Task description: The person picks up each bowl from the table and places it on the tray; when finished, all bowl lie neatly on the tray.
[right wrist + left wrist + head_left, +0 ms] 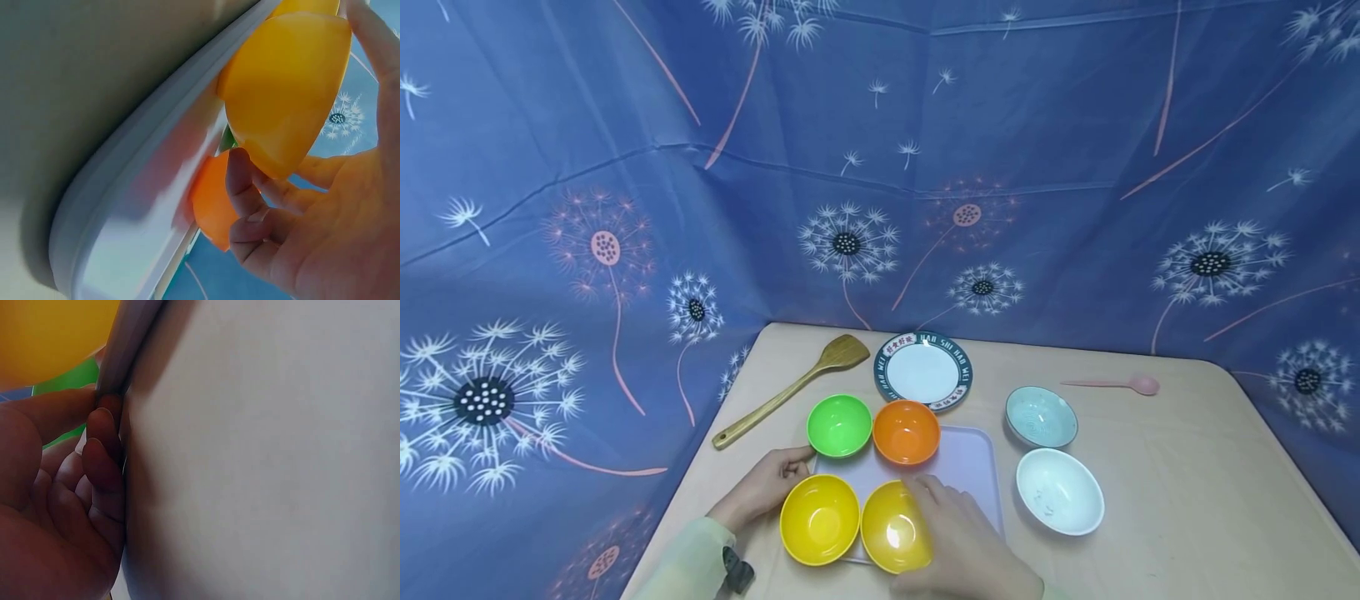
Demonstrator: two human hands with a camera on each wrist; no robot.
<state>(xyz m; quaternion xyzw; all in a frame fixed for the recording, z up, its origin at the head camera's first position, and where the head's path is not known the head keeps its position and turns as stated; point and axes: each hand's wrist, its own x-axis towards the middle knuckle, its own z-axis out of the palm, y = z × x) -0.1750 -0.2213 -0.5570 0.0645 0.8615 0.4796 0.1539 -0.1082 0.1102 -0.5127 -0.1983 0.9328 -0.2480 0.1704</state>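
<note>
Several curled fingers and the thumb of the left hand (767, 483) pinch the left edge of the lavender tray (967, 458). The right hand (961, 533) spans the right yellow bowl (887, 521), fingers and thumb clamped on it, just beside the left yellow bowl (820, 520). Green bowl (840, 427) and orange bowl (907, 432) stand beyond.

1. On my left wrist feed, the tray (128, 344) shows as a slim greyish-purple edge.
2. At the tray's lower end I see the left grip (59, 487), a bare hand, fingers curled, tips pinching that edge.
3. Left of the tray, I get the curved side of a yellow bowl (53, 337), with a green bowl (72, 376) partly hidden beneath it.
4. Right of the tray, I see the pale surface (269, 450), shadowed alongside.
</note>
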